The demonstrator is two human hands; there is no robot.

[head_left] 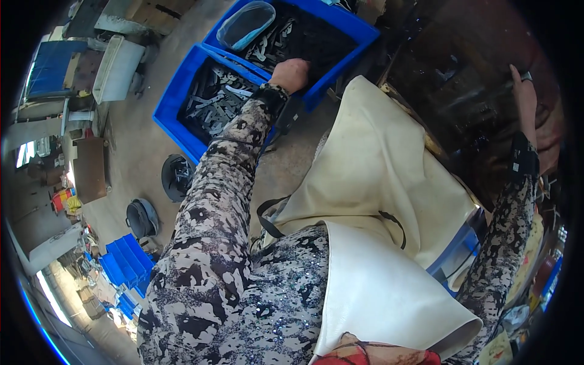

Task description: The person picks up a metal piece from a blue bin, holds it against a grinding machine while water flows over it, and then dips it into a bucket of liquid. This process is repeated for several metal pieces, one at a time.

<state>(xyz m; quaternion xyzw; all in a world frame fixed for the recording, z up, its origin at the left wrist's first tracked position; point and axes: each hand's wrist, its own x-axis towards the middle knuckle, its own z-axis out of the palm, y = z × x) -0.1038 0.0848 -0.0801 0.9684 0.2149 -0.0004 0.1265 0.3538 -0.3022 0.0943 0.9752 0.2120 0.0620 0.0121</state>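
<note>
My left hand (291,74) is stretched out over the blue plastic bin (365,38) at the back. Its fingers are curled down and closed among dark flat metal pieces (322,42); their tips are hidden, and I cannot make out what they hold. A second blue bin (173,100) stands beside it, with many grey, narrow metal strips (213,100) in it. Far to the right, my right hand (525,97) is at the dark, wet-looking work surface (450,79). A small grey metal piece (527,76) shows at its fingers, which look closed on it.
A clear plastic tub (246,25) sits in the back bin. A cream apron (377,146) covers my lap. Dark buckets (177,176) stand on the floor at the left, with stacked blue bins (126,261) nearer. A white container (118,70) is at the far left.
</note>
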